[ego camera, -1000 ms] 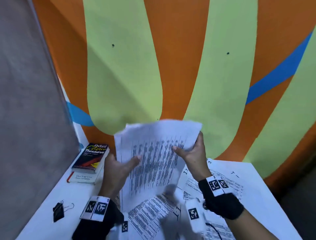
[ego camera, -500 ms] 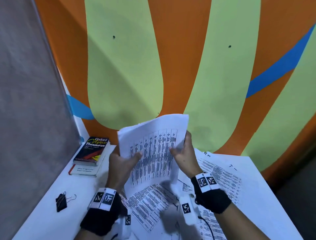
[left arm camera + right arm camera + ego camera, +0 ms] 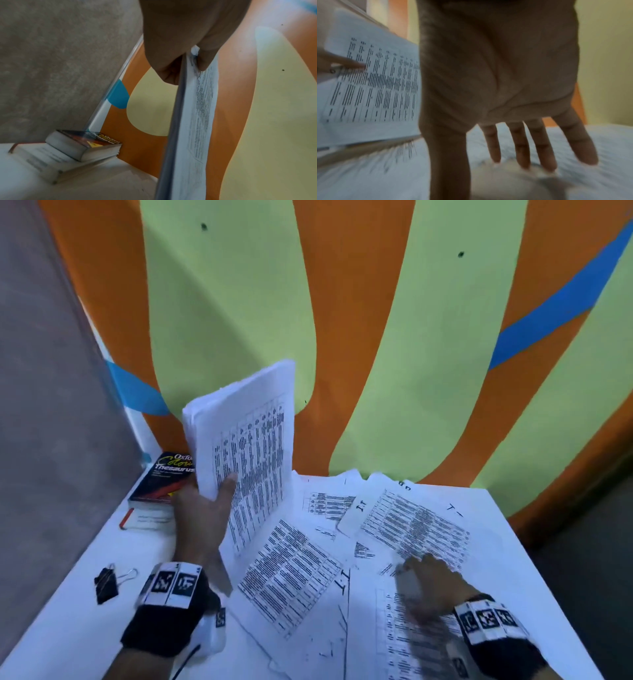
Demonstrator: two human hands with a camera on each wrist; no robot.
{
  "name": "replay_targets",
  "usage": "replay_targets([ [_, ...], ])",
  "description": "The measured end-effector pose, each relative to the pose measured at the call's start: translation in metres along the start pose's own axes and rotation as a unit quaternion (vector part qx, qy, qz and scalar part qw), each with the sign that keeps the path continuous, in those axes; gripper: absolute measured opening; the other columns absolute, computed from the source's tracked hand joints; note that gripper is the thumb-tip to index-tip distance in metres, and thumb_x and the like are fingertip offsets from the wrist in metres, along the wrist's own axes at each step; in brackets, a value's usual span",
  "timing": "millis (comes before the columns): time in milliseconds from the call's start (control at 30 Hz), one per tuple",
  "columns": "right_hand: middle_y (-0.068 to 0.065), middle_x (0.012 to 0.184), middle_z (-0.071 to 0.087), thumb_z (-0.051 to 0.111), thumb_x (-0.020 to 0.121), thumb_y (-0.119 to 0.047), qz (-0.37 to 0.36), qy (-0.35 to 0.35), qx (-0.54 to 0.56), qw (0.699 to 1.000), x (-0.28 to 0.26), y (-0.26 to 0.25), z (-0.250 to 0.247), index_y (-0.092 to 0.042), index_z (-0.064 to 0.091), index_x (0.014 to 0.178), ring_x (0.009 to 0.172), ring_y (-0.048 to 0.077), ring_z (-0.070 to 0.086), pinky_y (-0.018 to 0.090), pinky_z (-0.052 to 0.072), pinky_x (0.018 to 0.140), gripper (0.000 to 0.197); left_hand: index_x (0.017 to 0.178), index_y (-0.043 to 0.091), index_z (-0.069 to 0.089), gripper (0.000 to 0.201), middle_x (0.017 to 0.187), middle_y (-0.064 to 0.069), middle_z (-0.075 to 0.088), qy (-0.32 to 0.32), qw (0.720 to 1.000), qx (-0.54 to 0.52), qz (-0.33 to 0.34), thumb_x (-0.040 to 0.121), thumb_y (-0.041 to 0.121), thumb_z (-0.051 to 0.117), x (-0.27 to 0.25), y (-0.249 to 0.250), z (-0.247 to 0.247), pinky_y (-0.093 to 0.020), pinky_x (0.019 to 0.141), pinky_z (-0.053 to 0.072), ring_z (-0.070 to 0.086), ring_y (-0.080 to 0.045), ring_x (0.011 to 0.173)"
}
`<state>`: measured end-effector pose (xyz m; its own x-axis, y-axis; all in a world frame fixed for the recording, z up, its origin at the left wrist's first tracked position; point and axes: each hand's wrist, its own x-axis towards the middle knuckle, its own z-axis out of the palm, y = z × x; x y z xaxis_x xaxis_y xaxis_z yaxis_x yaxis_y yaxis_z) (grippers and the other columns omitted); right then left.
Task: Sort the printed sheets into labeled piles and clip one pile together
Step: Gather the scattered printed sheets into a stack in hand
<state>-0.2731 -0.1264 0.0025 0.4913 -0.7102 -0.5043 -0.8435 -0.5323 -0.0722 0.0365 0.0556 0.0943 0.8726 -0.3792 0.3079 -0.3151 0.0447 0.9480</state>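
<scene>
My left hand (image 3: 209, 501) grips a stack of printed sheets (image 3: 253, 446) upright above the table's left half, thumb on the printed face; the left wrist view shows the stack (image 3: 192, 121) edge-on, pinched between thumb and fingers (image 3: 171, 75). My right hand (image 3: 428, 580) reaches down, fingers spread and straight, onto the loose printed sheets (image 3: 414, 525) at the right; in the right wrist view its fingertips (image 3: 546, 162) touch paper. More printed sheets (image 3: 291, 570) lie scattered over the middle. A black binder clip (image 3: 106, 580) lies at the left near the front.
Two stacked books, the upper a black thesaurus (image 3: 164, 477), sit at the back left corner of the white table (image 3: 68, 611). An orange, green and blue painted wall (image 3: 376, 337) rises right behind the table. A grey panel (image 3: 51, 405) closes the left side.
My right hand has let go of the stack and dropped to the loose sheets at the right. The left hand now holds the stack alone, turned more edge-on and shifted left.
</scene>
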Motion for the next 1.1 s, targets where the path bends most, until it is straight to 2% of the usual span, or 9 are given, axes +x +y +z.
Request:
replay_targets([
  [133,0.004,0.131,0.038,0.067,0.074,-0.041,0.001,0.023,-0.031,0.999,-0.001,0.017,0.021,-0.027,0.029,0.132,0.121,0.029,0.039,0.05,0.04,0.095,0.071,0.093,0.0,0.067,0.024,0.084,-0.012,0.067,-0.026,0.999,0.012,-0.018,0.084,0.022,0.071,-0.004,-0.015,0.011,-0.027,0.07,0.044,0.06,-0.018,0.074],
  [267,-0.004,0.12,0.055,0.075,0.069,-0.039,0.005,0.017,0.042,0.999,-0.005,0.024,0.024,-0.032,0.039,0.116,0.115,0.023,0.05,0.045,0.036,0.095,0.06,0.091,0.005,0.067,0.018,0.084,-0.011,0.068,-0.051,0.998,0.025,-0.019,0.084,0.021,0.071,-0.013,-0.015,0.024,-0.029,0.072,0.045,0.062,-0.02,0.075],
  [433,0.002,0.122,0.039,0.076,0.066,-0.046,-0.007,0.037,0.008,0.999,-0.006,0.026,0.026,-0.028,0.044,0.115,0.118,0.024,0.037,0.044,0.037,0.091,0.062,0.091,0.012,0.064,0.01,0.084,-0.008,0.065,-0.064,0.997,0.034,0.006,0.084,0.018,0.069,-0.02,-0.007,0.036,-0.02,0.063,0.043,0.06,-0.019,0.071],
  [533,0.0,0.115,0.043,0.078,0.064,-0.046,-0.012,0.038,0.015,0.999,-0.006,0.025,0.022,-0.023,0.045,0.109,0.109,0.022,0.041,0.039,0.034,0.081,0.06,0.097,0.005,0.067,0.018,0.089,-0.005,0.065,-0.069,0.997,0.037,0.008,0.085,0.019,0.068,-0.021,-0.007,0.039,-0.016,0.059,0.039,0.059,-0.015,0.071],
  [633,-0.005,0.104,0.055,0.08,0.066,-0.038,-0.002,0.023,0.069,0.997,-0.003,0.025,0.018,-0.024,0.044,0.108,0.098,0.019,0.052,0.04,0.033,0.09,0.057,0.103,-0.001,0.067,0.028,0.091,-0.008,0.067,-0.075,0.997,0.031,0.012,0.085,0.02,0.068,-0.019,-0.007,0.04,-0.019,0.067,0.041,0.061,-0.019,0.078],
  [733,-0.008,0.114,0.06,0.078,0.069,-0.038,-0.003,-0.005,0.071,0.997,0.0,0.027,0.013,-0.029,0.051,0.121,0.11,0.02,0.055,0.046,0.032,0.102,0.06,0.102,0.0,0.068,0.027,0.09,-0.009,0.068,-0.076,0.997,0.028,0.011,0.084,0.021,0.069,-0.018,-0.008,0.038,-0.02,0.067,0.041,0.062,-0.02,0.077],
  [833,-0.01,0.083,0.055,0.077,0.067,-0.041,-0.026,-0.001,0.071,0.997,0.006,0.034,-0.003,-0.024,0.058,0.08,0.083,0.016,0.052,0.036,0.035,0.081,0.029,0.1,0.004,0.068,0.025,0.089,-0.009,0.069,-0.073,0.997,0.028,0.008,0.083,0.022,0.071,-0.015,-0.008,0.035,-0.028,0.075,0.045,0.065,-0.022,0.081],
  [967,0.0,0.062,0.043,0.075,0.074,-0.037,-0.007,0.094,0.13,0.987,0.034,0.057,-0.053,-0.017,0.039,0.059,0.057,0.013,0.037,0.029,0.027,0.056,0.044,0.096,0.005,0.069,0.024,0.086,-0.011,0.069,-0.059,0.998,0.036,0.003,0.082,0.024,0.071,-0.009,-0.01,0.029,-0.03,0.075,0.046,0.064,-0.022,0.08],
  [1100,0.0,0.059,0.042,0.072,0.08,-0.032,0.021,0.146,0.124,0.981,0.071,0.075,-0.096,-0.017,0.038,0.057,0.065,0.021,0.046,0.027,0.025,0.051,0.045,0.087,0.007,0.067,0.02,0.079,-0.015,0.066,-0.037,0.998,0.043,-0.007,0.081,0.025,0.071,-0.003,-0.009,0.022,-0.028,0.068,0.046,0.061,-0.024,0.072],
])
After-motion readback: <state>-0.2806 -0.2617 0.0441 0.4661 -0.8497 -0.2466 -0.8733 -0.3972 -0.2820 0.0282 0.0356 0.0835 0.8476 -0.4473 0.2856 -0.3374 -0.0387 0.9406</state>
